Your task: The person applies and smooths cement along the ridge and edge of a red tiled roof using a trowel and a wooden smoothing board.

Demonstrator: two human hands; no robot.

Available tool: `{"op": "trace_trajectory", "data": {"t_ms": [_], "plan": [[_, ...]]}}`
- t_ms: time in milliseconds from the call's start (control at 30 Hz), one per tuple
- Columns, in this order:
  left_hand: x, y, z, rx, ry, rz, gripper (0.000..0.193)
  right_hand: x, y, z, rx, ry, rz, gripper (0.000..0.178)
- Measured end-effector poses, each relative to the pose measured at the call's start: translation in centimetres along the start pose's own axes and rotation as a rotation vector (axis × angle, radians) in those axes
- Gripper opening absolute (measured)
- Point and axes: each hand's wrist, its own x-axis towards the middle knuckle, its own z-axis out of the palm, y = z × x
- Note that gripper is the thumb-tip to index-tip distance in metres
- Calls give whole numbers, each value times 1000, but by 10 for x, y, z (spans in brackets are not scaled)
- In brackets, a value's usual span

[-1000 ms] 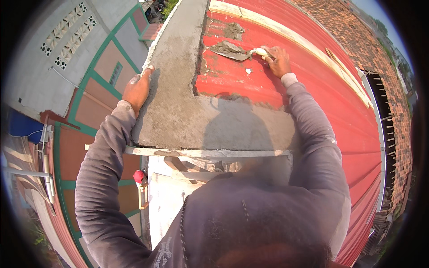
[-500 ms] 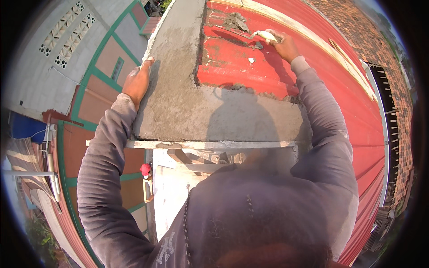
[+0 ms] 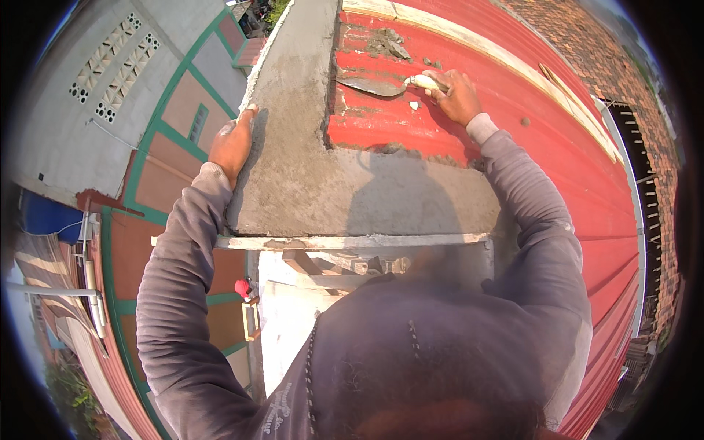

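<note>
A pointed trowel [image 3: 374, 88] with a pale handle lies in the grip of my right hand [image 3: 458, 97]. Its blade points left over the red corrugated roof, with the tip near the inner edge of the mortar. Wet grey mortar [image 3: 293, 176] covers an L-shaped ledge, its surface fairly smooth. My left hand [image 3: 233, 150] is closed on the ledge's outer left edge; some fingers are hidden. Beyond the trowel, a clump of mortar [image 3: 389, 44] sits on the roof, and smaller crumbs lie near the blade.
Along the ledge's near side runs a pale board [image 3: 352, 241], with a drop below it where a person in red headwear [image 3: 242, 287] is far down. A long pale timber [image 3: 506, 66] crosses the red roof [image 3: 550, 191]. At left stands a green-framed wall [image 3: 158, 172].
My right hand has moved the trowel slightly left and nearer, and its blade now shows its face, tip closer to the mortar edge. My left hand stays on the ledge edge.
</note>
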Motion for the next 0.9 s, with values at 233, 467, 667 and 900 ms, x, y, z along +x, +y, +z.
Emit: {"op": "trace_trajectory", "data": {"t_ms": [233, 467, 667, 900], "plan": [[-5, 8, -1, -17, 3, -25, 92, 30, 9, 8, -44, 90, 54, 46], [-6, 1, -1, 4, 18, 17, 91, 34, 6, -20, -29, 83, 128, 47], [1, 5, 3, -22, -28, 20, 89, 20, -2, -12, -8, 17, 8, 45], [0, 1, 0, -8, -9, 45, 88, 34, -35, -20, -124, -33, 115, 44]]}}
